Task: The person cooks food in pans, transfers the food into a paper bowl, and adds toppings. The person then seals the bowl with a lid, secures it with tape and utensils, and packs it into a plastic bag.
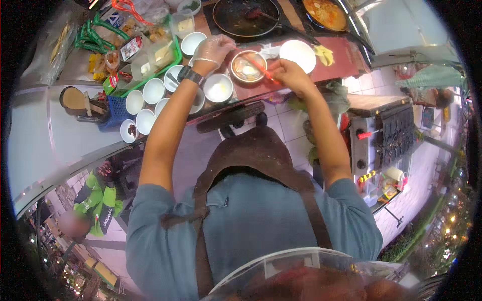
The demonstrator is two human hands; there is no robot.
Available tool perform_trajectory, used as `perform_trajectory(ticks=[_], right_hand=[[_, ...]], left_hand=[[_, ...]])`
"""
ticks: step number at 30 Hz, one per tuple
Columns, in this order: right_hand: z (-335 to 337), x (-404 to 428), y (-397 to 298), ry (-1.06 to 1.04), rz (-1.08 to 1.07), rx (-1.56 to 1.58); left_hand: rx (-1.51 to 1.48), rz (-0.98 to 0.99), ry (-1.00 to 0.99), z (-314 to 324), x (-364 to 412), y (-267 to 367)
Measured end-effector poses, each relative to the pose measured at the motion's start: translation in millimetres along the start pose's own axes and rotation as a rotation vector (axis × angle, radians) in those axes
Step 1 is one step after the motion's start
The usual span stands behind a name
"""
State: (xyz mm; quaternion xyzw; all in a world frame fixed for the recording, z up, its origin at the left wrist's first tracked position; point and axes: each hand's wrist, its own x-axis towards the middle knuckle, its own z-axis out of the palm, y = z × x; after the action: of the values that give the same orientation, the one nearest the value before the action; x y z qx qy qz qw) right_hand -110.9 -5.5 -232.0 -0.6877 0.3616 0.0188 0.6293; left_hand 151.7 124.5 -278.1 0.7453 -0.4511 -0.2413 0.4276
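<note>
My left hand [215, 49], in a clear plastic glove, is at the left end of a red strip [252, 62], perhaps a plastic tie. This strip stretches over a metal bowl [248, 72] with something white inside. My bare right hand [290, 75] pinches the strip's right end; whether my left fingers grip the other end I cannot tell. A white bowl with white contents [218, 88] stands just left of the metal bowl. A white plate [297, 56] lies beyond my right hand, beside a crumpled yellow glove or cloth [324, 55].
Several white bowls [145, 121] stand at the left, near a green-rimmed tray [150, 75] of food packs and a blue basket [119, 109]. Two pans, one dark [244, 19] and one with orange food [325, 15], are at the back. A person in green [99, 199] is at the lower left.
</note>
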Motion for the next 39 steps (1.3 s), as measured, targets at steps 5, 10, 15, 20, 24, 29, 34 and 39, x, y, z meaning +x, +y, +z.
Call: perform_trajectory(ticks=[5, 10, 15, 20, 24, 29, 34, 39], right_hand=[[11.9, 19.3, 41.3, 0.171, -0.073, -0.284], [13.4, -15.6, 32.4, 0.248, -0.122, -0.561], [29.8, -10.2, 27.8, 0.268, -0.242, -0.316], [48.8, 23.3, 55.1, 0.370, -0.293, -0.403], [62.0, -1.5, -40.4, 0.283, 0.024, -0.586], [161.1, 38.1, -180.3, -0.216, -0.849, 0.024], [248.2, 183.1, -246.4, 0.139, -1.082, -0.066], [288.0, 157.6, -256.2, 0.170, -0.990, -0.032]], left_hand=[[0.386, 0.099, -0.003, 9.6, 4.0, 5.4], [0.693, 0.194, 0.082, 0.6, -6.5, 17.8], [0.066, 0.191, -0.008, 8.8, -8.5, -0.2], [0.109, 0.354, -0.250, 23.1, 0.7, -7.7], [0.217, 0.224, -0.031, 14.1, -16.1, -15.4], [0.104, 0.451, 0.299, -25.7, -49.4, -40.2], [-0.008, 0.099, 0.139, -70.3, -101.0, 10.0], [-0.486, 0.022, 0.220, -96.1, -199.5, -29.7]])
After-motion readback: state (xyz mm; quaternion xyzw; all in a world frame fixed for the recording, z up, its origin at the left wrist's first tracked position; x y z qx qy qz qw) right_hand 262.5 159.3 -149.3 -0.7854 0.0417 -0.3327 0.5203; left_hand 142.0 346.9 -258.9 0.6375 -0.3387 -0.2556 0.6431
